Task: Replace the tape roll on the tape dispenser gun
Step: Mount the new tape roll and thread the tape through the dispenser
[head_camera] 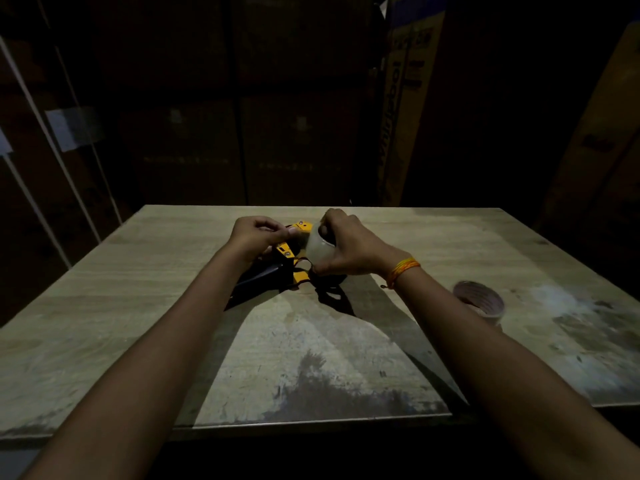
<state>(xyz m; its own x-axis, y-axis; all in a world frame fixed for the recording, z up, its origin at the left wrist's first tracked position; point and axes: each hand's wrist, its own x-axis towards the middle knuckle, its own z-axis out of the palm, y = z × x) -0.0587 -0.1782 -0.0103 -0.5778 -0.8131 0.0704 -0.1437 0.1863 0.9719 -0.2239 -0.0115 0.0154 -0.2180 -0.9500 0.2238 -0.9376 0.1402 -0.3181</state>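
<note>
**Dim storeroom, wooden table: both hands on dispenser and new roll**

Dark room, stacked brown cardboard cartons [298, 140] behind the table, one tall printed carton [403, 109] far right of centre. Worn pale wood-grain tabletop [138, 289], scuffed and stained near the front edge and on the right.

Yellow-and-black tape dispenser gun [285, 252] sits at the far centre of the table, black handle pointing near-left, yellow frame parts up at the far end. Whether its base rests fully on the table I can't tell; shadow hides it.

Left hand [256, 237]: fingers curled, thumb and fingertips pinched together just beside the yellow top piece of the gun. What is in the pinch is too small and dark to make out, possibly the tape end, can't confirm.

Right hand [349, 247]: wrapped over a translucent whitish roll of clear tape [318, 251], thumb at the near side, fingers over the far rim, dark core opening visible under the fingers. Roll is touching the right side of the gun's frame; whether seated on the hub, can't tell. Orange-yellow thread band [403, 271] on the right wrist.

Second roll, brownish tape with pale cardboard core [479, 301], lies flat on the table to the right, well apart from the gun, near the right forearm.
</note>
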